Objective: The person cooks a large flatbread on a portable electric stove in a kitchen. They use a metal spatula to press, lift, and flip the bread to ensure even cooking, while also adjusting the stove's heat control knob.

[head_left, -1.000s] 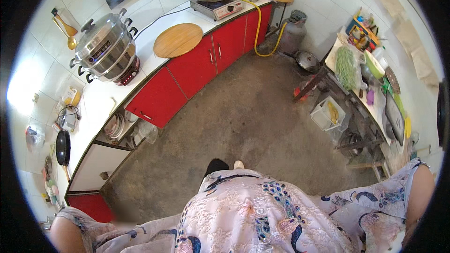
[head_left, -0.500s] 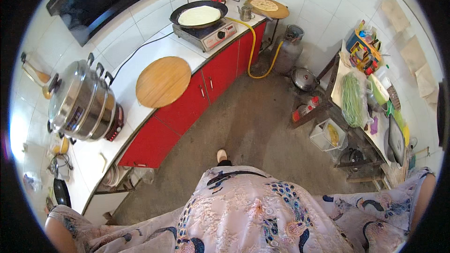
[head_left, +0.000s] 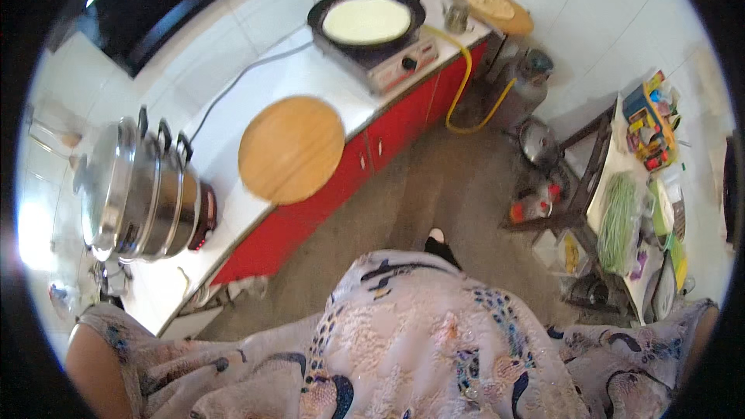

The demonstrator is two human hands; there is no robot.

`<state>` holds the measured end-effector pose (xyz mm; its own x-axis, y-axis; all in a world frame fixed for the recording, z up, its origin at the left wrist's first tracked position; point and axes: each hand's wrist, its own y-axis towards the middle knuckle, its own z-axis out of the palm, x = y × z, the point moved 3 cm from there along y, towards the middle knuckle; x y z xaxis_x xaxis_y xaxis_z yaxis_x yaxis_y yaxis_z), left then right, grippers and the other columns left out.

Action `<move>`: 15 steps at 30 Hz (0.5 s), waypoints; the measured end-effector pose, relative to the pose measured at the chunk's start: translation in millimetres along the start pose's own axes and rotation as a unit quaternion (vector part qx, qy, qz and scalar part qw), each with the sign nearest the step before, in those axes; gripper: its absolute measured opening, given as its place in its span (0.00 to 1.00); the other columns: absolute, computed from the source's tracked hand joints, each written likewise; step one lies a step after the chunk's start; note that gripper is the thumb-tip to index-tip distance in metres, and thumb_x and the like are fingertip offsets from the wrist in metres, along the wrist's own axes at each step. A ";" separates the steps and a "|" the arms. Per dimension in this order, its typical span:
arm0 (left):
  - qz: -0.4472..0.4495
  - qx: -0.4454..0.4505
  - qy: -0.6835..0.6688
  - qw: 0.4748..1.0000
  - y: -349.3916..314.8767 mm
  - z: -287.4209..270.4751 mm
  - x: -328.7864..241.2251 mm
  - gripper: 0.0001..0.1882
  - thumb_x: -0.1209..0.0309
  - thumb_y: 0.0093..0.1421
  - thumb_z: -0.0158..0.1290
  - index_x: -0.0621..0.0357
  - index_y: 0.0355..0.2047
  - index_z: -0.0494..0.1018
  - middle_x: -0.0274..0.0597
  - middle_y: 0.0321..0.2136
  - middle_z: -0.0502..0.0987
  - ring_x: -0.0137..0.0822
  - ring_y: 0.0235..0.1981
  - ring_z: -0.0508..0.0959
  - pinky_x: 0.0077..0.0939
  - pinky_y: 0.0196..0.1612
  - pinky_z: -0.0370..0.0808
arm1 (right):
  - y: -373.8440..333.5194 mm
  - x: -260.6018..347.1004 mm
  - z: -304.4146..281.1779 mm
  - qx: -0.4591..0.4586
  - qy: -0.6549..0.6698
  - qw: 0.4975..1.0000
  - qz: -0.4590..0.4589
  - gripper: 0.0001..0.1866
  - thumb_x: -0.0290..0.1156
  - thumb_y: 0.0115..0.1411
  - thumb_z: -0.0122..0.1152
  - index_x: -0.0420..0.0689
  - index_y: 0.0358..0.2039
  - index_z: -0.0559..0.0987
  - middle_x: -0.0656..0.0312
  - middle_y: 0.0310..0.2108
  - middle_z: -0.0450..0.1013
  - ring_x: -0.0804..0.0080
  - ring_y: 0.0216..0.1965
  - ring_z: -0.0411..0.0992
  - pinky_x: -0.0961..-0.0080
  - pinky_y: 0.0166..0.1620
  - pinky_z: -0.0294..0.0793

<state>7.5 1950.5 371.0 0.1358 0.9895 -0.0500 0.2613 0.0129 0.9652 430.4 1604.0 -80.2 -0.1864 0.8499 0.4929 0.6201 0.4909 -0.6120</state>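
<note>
Neither of my hands is in view; only my upper arms show at the lower left and lower right edges, below patterned sleeves (head_left: 178,372). Ahead, a pale round flatbread (head_left: 369,19) lies flat in a black wok (head_left: 315,22) on a gas stove (head_left: 380,70). A round wooden board (head_left: 291,147) rests on the white counter (head_left: 272,77) nearer to me, its edge jutting past the counter's front. At the left stands a tall steel steamer pot (head_left: 116,194) with its lid on. A second flatbread (head_left: 490,4) lies on another round board (head_left: 521,25) at the far end.
A yellow hose (head_left: 468,70) hangs down from the stove towards a grey gas cylinder (head_left: 528,89). Beside it on the floor is a lidded pan (head_left: 539,142). Along the right, a table bears green stalks (head_left: 618,221) and a basket of packets (head_left: 652,124). Red cupboard doors (head_left: 396,128) line the counter.
My view has shifted, so the wok, stove, board and gas cylinder sit further right in the picture. My visible foot has stepped forward and right. The flatbread stays in the wok.
</note>
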 end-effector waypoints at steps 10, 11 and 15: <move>-0.030 -0.023 0.055 0.998 21.0 106.0 78.1 0.25 0.57 0.62 0.38 0.63 0.53 0.58 0.51 0.49 0.62 0.41 0.47 0.63 0.34 0.46 0.61 | 155.8 70.9 -70.1 0.025 -0.007 0.998 -0.064 0.21 0.40 0.67 0.34 0.38 0.45 0.72 0.48 0.46 0.68 0.62 0.46 0.67 0.67 0.50 0.65; -0.032 -0.022 0.062 0.997 30.8 117.1 86.6 0.26 0.57 0.62 0.37 0.63 0.53 0.58 0.51 0.50 0.62 0.41 0.48 0.63 0.34 0.47 0.61 | 167.8 79.5 -81.8 0.025 -0.005 0.997 -0.069 0.22 0.40 0.67 0.34 0.38 0.45 0.72 0.48 0.46 0.68 0.62 0.46 0.67 0.67 0.51 0.65; -0.038 -0.028 0.131 0.990 62.6 158.1 115.3 0.26 0.57 0.62 0.37 0.63 0.54 0.57 0.52 0.50 0.61 0.42 0.49 0.63 0.35 0.47 0.61 | 229.2 100.1 -112.3 0.036 0.006 0.996 -0.086 0.22 0.40 0.67 0.34 0.38 0.46 0.72 0.48 0.47 0.68 0.62 0.47 0.67 0.66 0.51 0.65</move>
<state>190.5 2042.6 385.0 -0.1366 0.9887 -0.0609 0.2070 0.0887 0.9743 639.4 1780.1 -101.7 -0.2759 0.7495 0.6018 0.5225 0.6425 -0.5606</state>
